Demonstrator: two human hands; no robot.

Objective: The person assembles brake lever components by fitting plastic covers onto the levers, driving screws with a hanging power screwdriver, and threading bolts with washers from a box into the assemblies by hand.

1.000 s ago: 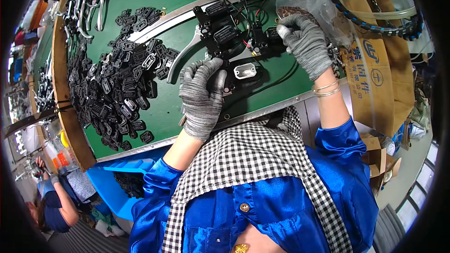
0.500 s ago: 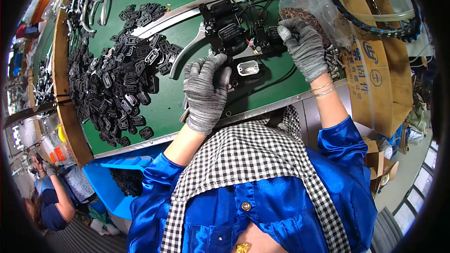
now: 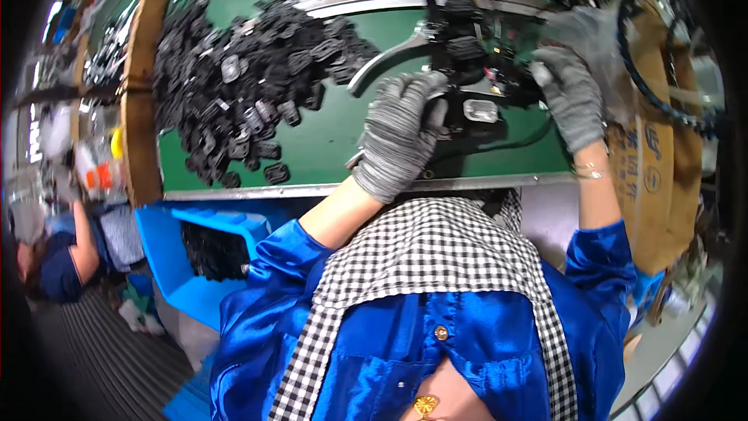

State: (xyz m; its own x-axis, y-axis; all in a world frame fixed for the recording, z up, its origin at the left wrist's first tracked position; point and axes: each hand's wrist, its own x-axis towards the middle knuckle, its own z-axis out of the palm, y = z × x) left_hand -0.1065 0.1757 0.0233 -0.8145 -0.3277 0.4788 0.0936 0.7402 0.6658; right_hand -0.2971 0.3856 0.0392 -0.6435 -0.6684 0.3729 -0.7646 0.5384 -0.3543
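My left hand [image 3: 396, 136], in a grey knitted glove, is closed around a brake lever [image 3: 354, 160] whose silver end sticks out below the palm. Beside its fingertips lies an open, pale rectangular fluid reservoir [image 3: 481, 111] set in a black body. Just beyond is another lever assembly, with a curved silver lever [image 3: 389, 58] and black housings [image 3: 465, 48]. My right hand [image 3: 573, 97], gloved alike, has its fingers bent together at the right of these assemblies, beside a clear plastic bag [image 3: 608, 51]. What its fingertips hold, if anything, cannot be made out.
Many small black caps [image 3: 249, 78] are heaped on the green table [image 3: 327, 136] at left, against a wooden rail [image 3: 144, 70]. A blue bin [image 3: 167, 265] hangs below the front edge. A brown carton [image 3: 654, 179] stands right, near a black hose [image 3: 631, 70]. Another person [image 3: 66, 257] is at far left.
The view has swung, so the whole scene sits further right and slightly higher. Both hands keep nearly the same places beside the assemblies. The power tool at the top has left the view.
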